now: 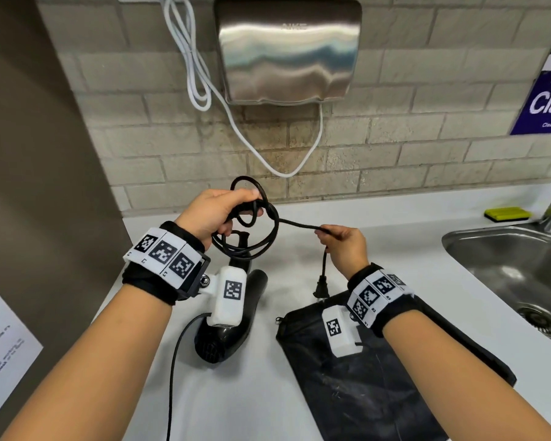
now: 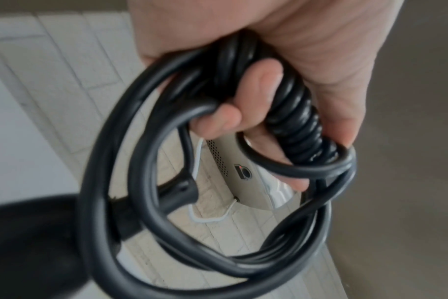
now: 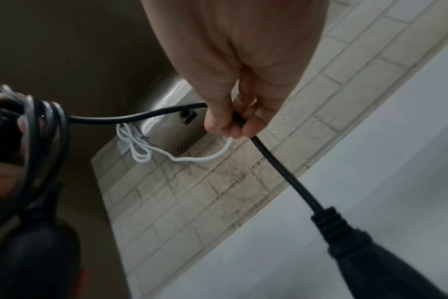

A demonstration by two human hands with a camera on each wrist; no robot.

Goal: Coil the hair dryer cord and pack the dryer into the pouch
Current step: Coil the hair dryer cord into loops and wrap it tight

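You stand at a shared washroom or utility counter: a steel hand dryer (image 1: 288,52) hangs on the brick-tiled wall (image 1: 427,148), a steel sink (image 1: 516,268) sits at the white counter's (image 1: 379,218) right edge, beside a sponge (image 1: 507,214).

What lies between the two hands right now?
A taut run of the black cord spans from the left hand, holding the loops, to the right hand; head view shows it.
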